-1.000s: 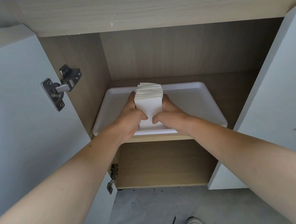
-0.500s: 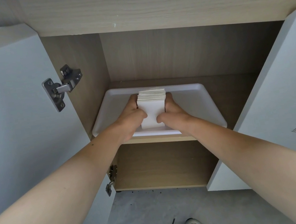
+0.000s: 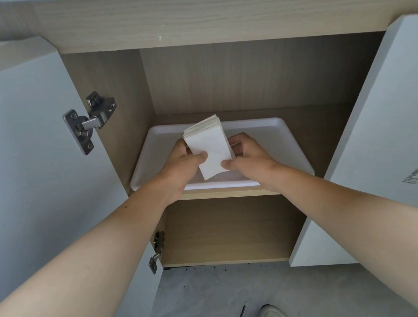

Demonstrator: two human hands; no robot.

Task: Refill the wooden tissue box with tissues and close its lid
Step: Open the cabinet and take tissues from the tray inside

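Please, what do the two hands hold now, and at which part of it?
A stack of white tissues, held between both hands: the left hand at its left edge, the right hand at its right edge and lower corner, above the white tray.

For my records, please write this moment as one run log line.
phase: fetching | both hands: left hand, right hand hold white tissue stack | over: white plastic tray | wooden box: unseen

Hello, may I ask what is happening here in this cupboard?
A person reaches into an open cabinet with both bare hands. The left hand and the right hand grip a stack of white tissues from its two sides, above a white tray that sits on the shelf. No wooden tissue box shows in this view, so the refilling has not begun.
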